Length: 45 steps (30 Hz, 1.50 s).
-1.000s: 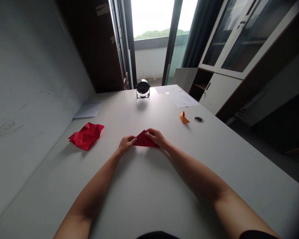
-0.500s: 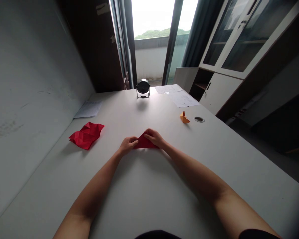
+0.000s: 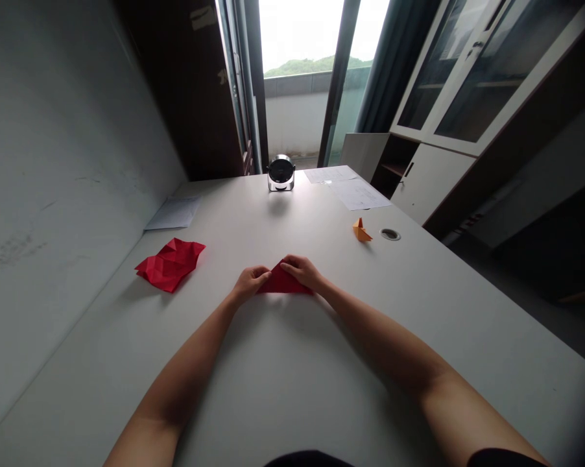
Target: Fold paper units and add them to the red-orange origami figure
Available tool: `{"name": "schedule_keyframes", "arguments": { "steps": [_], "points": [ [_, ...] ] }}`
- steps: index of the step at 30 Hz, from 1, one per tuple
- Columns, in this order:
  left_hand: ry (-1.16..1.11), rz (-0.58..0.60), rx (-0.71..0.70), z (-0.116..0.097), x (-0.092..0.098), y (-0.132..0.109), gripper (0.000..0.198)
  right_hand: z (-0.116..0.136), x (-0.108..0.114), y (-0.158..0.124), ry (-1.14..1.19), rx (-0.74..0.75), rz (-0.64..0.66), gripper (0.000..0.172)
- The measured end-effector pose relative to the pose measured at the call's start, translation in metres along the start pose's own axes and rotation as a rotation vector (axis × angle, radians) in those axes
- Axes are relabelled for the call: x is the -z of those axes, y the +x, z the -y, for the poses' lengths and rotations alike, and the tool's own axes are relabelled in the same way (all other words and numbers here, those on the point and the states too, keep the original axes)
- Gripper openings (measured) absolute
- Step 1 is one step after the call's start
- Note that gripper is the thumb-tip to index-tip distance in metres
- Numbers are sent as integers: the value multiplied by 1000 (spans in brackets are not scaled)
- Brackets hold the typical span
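Note:
A red sheet of paper [image 3: 283, 281], folded to a triangle with its long edge toward me, is between my two hands on the white table. My left hand [image 3: 251, 283] pinches its left side, thumb on top. On its upper right side, close to the peak, my right hand [image 3: 302, 269] grips the paper with the thumb over it; the fingers underneath are hidden. Off to the left lies a second red paper [image 3: 170, 264], opened out and full of creases. An orange folded paper figure [image 3: 361, 230] stands to the right, apart from my hands.
A round black device on a metal stand [image 3: 281, 172] stands at the table's far end. Printed sheets [image 3: 360, 194] lie at the back right, another paper [image 3: 173, 213] by the left wall. A round cable hole [image 3: 390, 234] is set in the table [image 3: 283, 376] near its right edge.
The folded red paper's long edge has come slightly toward me and lies a little flatter. Both hands keep their hold, nearly in the same place.

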State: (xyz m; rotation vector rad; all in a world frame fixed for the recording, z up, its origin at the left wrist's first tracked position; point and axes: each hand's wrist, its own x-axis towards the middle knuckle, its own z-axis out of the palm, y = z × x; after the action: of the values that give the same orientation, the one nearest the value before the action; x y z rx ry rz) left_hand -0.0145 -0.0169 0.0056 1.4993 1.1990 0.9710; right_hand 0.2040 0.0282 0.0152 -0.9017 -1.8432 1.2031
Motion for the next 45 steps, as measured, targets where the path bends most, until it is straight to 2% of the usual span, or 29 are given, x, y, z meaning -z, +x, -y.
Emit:
{"name": "schedule_keyframes", "arguments": {
  "steps": [10,25,34,45],
  "points": [
    [125,33,-29,-2,0,-1,33,3,-1,0,50,1,-25,28],
    [166,-69,-98,-8,-13,-4,36,2,-10,-2,-17,4,-2,26],
    [122,-58,-65,-4,-9,-3,37,-7,-2,3,-134,-2,-190,28],
    [43,-104,-62,3,5,3,36,-13,18,10,-107,-44,-366,29]
  ]
}}
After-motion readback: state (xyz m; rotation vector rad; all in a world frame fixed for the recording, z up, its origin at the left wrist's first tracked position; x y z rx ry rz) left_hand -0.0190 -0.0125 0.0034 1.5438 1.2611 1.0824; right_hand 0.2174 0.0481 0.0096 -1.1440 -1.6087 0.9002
